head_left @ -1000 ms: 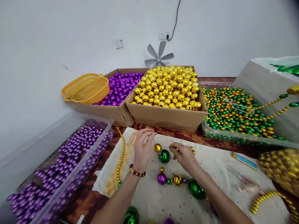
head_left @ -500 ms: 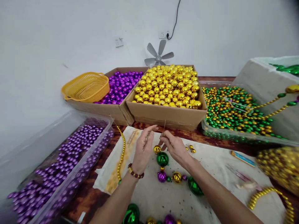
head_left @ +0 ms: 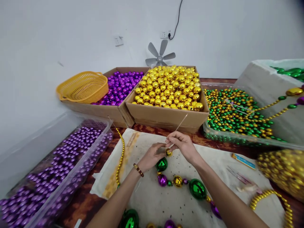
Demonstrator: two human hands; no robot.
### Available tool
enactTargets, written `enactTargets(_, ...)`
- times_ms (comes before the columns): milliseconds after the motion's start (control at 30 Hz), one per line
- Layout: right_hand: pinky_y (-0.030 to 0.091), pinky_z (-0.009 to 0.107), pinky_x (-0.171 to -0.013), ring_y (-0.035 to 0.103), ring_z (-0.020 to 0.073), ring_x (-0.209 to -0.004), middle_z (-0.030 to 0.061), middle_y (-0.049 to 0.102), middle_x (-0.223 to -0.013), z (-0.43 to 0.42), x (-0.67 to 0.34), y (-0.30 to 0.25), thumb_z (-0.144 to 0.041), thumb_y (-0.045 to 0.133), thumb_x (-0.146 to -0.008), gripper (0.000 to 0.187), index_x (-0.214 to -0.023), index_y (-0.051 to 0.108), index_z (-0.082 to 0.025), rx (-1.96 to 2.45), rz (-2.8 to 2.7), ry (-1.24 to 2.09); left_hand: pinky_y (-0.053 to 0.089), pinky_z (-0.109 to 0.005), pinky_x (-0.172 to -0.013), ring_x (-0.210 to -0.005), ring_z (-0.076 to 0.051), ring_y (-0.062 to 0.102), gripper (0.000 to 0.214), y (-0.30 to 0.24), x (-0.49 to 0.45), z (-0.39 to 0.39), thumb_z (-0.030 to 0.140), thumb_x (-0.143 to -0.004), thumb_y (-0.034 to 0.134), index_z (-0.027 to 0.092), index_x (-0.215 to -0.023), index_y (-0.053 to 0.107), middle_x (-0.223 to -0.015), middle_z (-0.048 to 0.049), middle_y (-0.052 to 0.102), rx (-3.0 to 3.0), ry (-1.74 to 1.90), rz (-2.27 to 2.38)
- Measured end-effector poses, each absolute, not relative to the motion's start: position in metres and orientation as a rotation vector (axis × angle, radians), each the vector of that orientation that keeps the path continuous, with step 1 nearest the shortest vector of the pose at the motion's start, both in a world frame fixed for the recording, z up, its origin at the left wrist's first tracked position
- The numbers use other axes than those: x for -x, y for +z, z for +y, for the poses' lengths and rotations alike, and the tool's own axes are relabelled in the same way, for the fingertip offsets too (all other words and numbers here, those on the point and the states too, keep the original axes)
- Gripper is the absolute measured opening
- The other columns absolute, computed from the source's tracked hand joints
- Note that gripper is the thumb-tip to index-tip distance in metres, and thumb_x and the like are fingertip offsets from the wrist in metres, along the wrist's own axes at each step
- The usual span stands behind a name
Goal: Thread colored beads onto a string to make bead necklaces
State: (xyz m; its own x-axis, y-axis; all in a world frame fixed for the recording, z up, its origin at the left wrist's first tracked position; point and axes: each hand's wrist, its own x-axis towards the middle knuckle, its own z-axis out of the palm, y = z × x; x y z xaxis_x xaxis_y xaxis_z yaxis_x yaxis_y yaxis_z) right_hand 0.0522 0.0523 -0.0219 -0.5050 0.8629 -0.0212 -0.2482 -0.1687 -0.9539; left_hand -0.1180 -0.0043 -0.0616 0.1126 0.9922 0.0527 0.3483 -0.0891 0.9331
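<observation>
A thin needle is pinched btwn thumb & forefinger of the R hand, fingers closed tight on its lower end; the needle is tilted up and to the right, its tip seen against the front wall of the gold-ball box. The L hand is held just beside the R, fingertips nearly meeting it, thumb & forefinger closed on a small gold bead; whether thread is also gripped can't be told. A beaded bracelet is worn on the L wrist.

The bead is kept just above the white cloth, spread over the middle of the bench. Directly below it a green bauble is lying on the cloth, followed in a line twd the near edge by a purple bauble, a gold bauble and a larger green bauble, all touching or nearly so.

Along the rear edge the gold-ball box is set w/ a purple-ball box touching its left side; a yellow basket is propped on the latter's left rim. A clear tray of purple beads is placed at the left edge, a tray of green & gold beads at the right rear. A gold bead strand is laid along the cloth's left edge
</observation>
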Motion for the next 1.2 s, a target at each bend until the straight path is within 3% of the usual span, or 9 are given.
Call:
enactTargets(267, 0.054, 0.026, -0.051, 0.067, 0.0173, -0.066, 0.0025, 0.066, -0.077, 0.062, -0.066, -0.035, -0.040, 0.064, -0.079, 0.023, -0.081, 0.058, -0.017, 0.873, -1.242, 1.710, 0.044, -0.038, -0.091, -0.103, -0.026, 0.059, 0.032, -0.077, 0.114, 0.008, 0.021, -0.074, 0.066, 0.022, -0.105, 0.070, -0.106, -0.0088, 0.068, -1.587, 1.006, 1.364)
enactTargets(433, 0.051, 0.022, -0.050, 0.067, 0.0150, -0.061, 0.0024, 0.069, -0.077, 0.062, -0.067, -0.042, -0.038, 0.064, -0.080, 0.021, -0.081, 0.061, -0.017, 0.918, -1.245, 1.653, 0.042, -0.037, -0.093, -0.102, -0.022, 0.057, 0.026, -0.062, 0.105, 0.009, 0.022, -0.084, 0.055, 0.022, -0.107, 0.065, -0.105, -0.0075, 0.066, -1.609, 1.158, 1.499)
enactTargets(600, 0.041, 0.018, -0.039, 0.052, 0.0054, -0.036, 0.0021, 0.072, -0.080, 0.060, -0.062, -0.052, -0.037, 0.064, -0.080, 0.022, -0.080, 0.063, -0.015, 0.967, -1.226, 1.556, 0.040, -0.037, -0.093, -0.100, -0.021, 0.052, 0.017, -0.042, 0.090, 0.001, 0.018, -0.085, 0.054, 0.021, -0.101, 0.059, -0.099, -0.0042, 0.061, -1.909, 1.251, 1.698)
enactTargets(800, 0.027, 0.016, -0.026, 0.042, 0.0037, -0.026, 0.0023, 0.071, -0.072, 0.054, -0.054, -0.052, -0.038, 0.066, -0.077, 0.024, -0.077, 0.065, -0.014, 1.021, -1.161, 1.545, 0.035, -0.043, -0.093, -0.105, -0.026, 0.046, 0.013, -0.033, 0.078, 0.001, 0.020, -0.086, 0.055, 0.020, -0.098, 0.061, -0.101, -0.0068, 0.060, -2.292, 0.980, 1.907)
enactTargets(1033, 0.037, 0.020, -0.033, 0.040, 0.0032, -0.026, -0.0010, 0.068, -0.064, 0.054, -0.054, -0.051, -0.037, 0.069, -0.074, 0.022, -0.074, 0.066, -0.015, 1.039, -1.079, 1.537, 0.032, -0.043, -0.093, -0.105, -0.025, 0.047, 0.011, -0.041, 0.080, 0.007, 0.022, -0.089, 0.054, 0.021, -0.091, 0.066, -0.091, -0.0040, 0.064, -2.438, 1.099, 1.852)
enactTargets(1200, 0.034, 0.018, -0.033, 0.044, 0.0039, -0.030, 0.0009, 0.070, -0.070, 0.053, -0.055, -0.051, -0.037, 0.071, -0.073, 0.023, -0.072, 0.066, -0.015, 1.026, -1.077, 1.542, 0.031, -0.043, -0.095, -0.105, -0.023, 0.049, 0.012, -0.044, 0.078, 0.010, 0.017, -0.087, 0.056, 0.022, -0.082, 0.066, -0.085, -0.0021, 0.065, -2.330, 1.265, 1.786)
